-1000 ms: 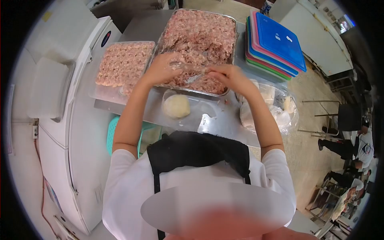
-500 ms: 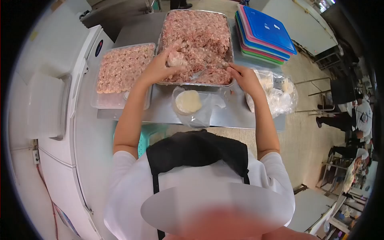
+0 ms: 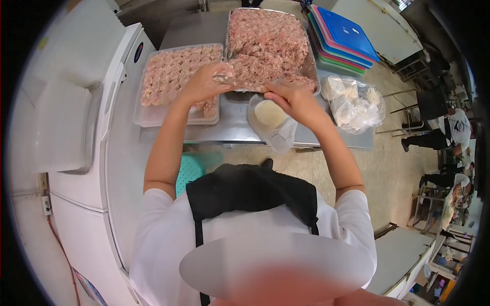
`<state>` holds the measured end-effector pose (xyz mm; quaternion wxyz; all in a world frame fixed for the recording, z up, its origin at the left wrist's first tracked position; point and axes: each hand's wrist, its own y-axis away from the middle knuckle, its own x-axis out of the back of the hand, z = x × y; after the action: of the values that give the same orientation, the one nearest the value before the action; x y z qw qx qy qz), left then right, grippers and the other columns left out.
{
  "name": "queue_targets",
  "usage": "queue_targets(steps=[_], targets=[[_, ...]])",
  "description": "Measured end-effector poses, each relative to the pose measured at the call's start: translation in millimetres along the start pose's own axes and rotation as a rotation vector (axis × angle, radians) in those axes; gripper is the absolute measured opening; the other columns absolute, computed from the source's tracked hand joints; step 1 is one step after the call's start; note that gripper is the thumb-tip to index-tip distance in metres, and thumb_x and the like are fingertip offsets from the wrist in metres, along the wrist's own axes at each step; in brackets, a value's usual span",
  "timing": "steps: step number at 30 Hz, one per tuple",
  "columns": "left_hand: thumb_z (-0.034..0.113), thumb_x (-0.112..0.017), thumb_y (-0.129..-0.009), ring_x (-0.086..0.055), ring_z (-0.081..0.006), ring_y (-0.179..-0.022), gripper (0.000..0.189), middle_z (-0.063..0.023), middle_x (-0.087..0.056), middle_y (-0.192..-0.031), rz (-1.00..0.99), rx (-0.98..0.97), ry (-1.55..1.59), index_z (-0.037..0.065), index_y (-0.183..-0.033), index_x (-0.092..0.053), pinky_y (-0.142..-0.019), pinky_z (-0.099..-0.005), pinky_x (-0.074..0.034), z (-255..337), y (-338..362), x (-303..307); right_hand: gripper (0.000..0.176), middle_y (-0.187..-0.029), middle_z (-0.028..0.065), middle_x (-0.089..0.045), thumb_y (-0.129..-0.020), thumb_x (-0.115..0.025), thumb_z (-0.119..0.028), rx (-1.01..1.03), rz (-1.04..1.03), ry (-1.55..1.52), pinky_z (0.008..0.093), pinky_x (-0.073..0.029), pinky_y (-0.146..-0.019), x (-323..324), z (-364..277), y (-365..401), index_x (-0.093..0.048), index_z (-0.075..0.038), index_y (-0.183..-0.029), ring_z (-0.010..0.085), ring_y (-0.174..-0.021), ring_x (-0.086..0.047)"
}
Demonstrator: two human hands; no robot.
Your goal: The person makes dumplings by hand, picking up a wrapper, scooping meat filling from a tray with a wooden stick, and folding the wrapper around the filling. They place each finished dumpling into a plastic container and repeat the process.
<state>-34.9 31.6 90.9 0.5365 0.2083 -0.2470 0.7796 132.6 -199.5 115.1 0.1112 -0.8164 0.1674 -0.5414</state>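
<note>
My left hand (image 3: 204, 84) is cupped around a dumpling wrapper with pink minced meat (image 3: 223, 69), mostly hidden by the fingers. It is near the right edge of a clear plastic tray (image 3: 178, 118) holding rows of formed dumplings (image 3: 176, 71). In my right hand (image 3: 296, 102) is a thin metal spatula (image 3: 245, 84), its far end reaching the meat in my left palm. Behind both hands lies a large metal pan (image 3: 315, 76) of minced meat (image 3: 268, 38). A stack of round pale wrappers (image 3: 270, 113) rests on a plastic bag (image 3: 278, 136) just below my right hand.
A clear bag of white packets (image 3: 354, 104) lies on the steel table (image 3: 232, 122) at right, with stacked coloured lids (image 3: 347, 38) behind it. A white refrigerator (image 3: 122, 153) stands at left, a green perforated stool (image 3: 189, 173) below the table. Other people (image 3: 457, 130) are far right.
My right hand has brought the spatula out of the pan's meat and leftward to my left hand. My left hand has moved from over the pan toward the dumpling tray. The view has shifted.
</note>
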Motion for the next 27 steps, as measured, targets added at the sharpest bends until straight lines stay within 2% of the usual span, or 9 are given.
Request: queue_targets(steps=[2, 6, 8, 11, 14, 17, 20, 23, 27], targets=[[0.028, -0.079, -0.072, -0.059, -0.0201, -0.100, 0.049, -0.0102, -0.065, -0.107, 0.054, 0.100, -0.077, 0.003, -0.111, -0.062, -0.088, -0.0319, -0.044, 16, 16, 4, 0.024, -0.090, 0.0114, -0.067, -0.085, -0.065, -0.024, -0.015, -0.018, 0.028, 0.0367, -0.049, -0.072, 7, -3, -4, -0.069, -0.007, -0.102, 0.0318, -0.084, -0.062], [0.033, -0.080, -0.070, -0.060, -0.0188, -0.092, 0.050, -0.0108, -0.065, -0.099, 0.067, 0.019, -0.046, 0.001, -0.106, -0.063, -0.082, -0.0315, -0.046, 2, 42, 13, 0.026, -0.093, 0.0163, -0.066, -0.087, -0.065, -0.022, -0.157, 0.026, -0.339, 0.0328, -0.049, -0.072, 26, -26, -2, -0.067, -0.001, -0.102, 0.0310, -0.085, -0.063], [0.040, -0.080, -0.070, -0.058, -0.0178, -0.085, 0.055, -0.0122, -0.063, -0.091, 0.070, 0.003, -0.025, -0.001, -0.102, -0.063, -0.075, -0.0334, -0.048, 11, 53, 21, 0.027, -0.098, 0.0185, -0.066, -0.089, -0.063, -0.021, -0.078, 0.000, -0.315, 0.0338, -0.049, -0.075, 6, -37, -1, -0.065, 0.001, -0.105, 0.0321, -0.086, -0.063], [0.042, -0.078, -0.071, -0.060, -0.0197, -0.088, 0.055, -0.0133, -0.064, -0.093, 0.037, 0.074, 0.030, 0.000, -0.103, -0.063, -0.077, -0.0335, -0.047, 7, 64, 30, 0.027, -0.100, 0.0191, -0.066, -0.090, -0.061, -0.021, -0.037, -0.072, -0.256, 0.0360, -0.048, -0.078, -30, -56, -5, -0.064, 0.001, -0.106, 0.0343, -0.087, -0.062], [0.033, -0.081, -0.070, -0.061, -0.0210, -0.096, 0.051, -0.0133, -0.066, -0.105, 0.247, 0.000, -0.085, 0.001, -0.105, -0.063, -0.083, -0.0315, -0.046, -27, 80, 39, 0.029, -0.095, 0.0177, -0.066, -0.089, -0.062, -0.026, -0.064, -0.042, -0.181, 0.0356, -0.049, -0.074, -34, -51, -2, -0.064, -0.004, -0.106, 0.0345, -0.085, -0.063], [0.035, -0.080, -0.070, -0.061, -0.0215, -0.096, 0.055, -0.0144, -0.065, -0.104, 0.230, 0.082, -0.163, 0.000, -0.108, -0.062, -0.082, -0.0335, -0.047, -32, 103, 63, 0.030, -0.093, 0.0150, -0.068, -0.090, -0.062, -0.025, -0.232, 0.019, -0.334, 0.0340, -0.048, -0.072, -41, -38, 20, -0.064, -0.003, -0.110, 0.0264, -0.083, -0.065], [0.033, -0.076, -0.069, -0.059, -0.0324, -0.102, 0.058, -0.0193, -0.063, -0.105, 0.118, 0.265, -0.281, 0.001, -0.115, -0.059, -0.087, -0.0396, -0.046, -110, 113, 66, 0.033, -0.085, 0.0063, -0.067, -0.091, -0.061, -0.025, -0.408, 0.059, -0.459, 0.0289, -0.046, -0.067, -51, -15, 51, -0.063, -0.001, -0.114, 0.0140, -0.076, -0.060], [0.029, -0.074, -0.069, -0.057, -0.0351, -0.105, 0.060, -0.0224, -0.061, -0.108, 0.131, 0.245, -0.457, 0.000, -0.118, -0.056, -0.088, -0.0416, -0.046, -108, 117, 46, 0.034, -0.078, -0.0022, -0.059, -0.092, -0.061, -0.025, -0.695, 0.055, -0.607, 0.0235, -0.041, -0.061, -47, -17, 72, -0.063, 0.000, -0.116, 0.0064, -0.070, -0.050], [0.027, -0.073, -0.071, -0.056, -0.0381, -0.106, 0.066, -0.0262, -0.060, -0.109, 0.240, 0.218, -0.462, -0.001, -0.125, -0.048, -0.089, -0.0428, -0.045, -105, 101, 15, 0.034, -0.073, -0.0052, -0.051, -0.092, -0.061, -0.026, -0.768, 0.075, -0.699, 0.0197, -0.035, -0.056, -51, -2, 93, -0.064, -0.001, -0.114, 0.0041, -0.065, -0.043]])
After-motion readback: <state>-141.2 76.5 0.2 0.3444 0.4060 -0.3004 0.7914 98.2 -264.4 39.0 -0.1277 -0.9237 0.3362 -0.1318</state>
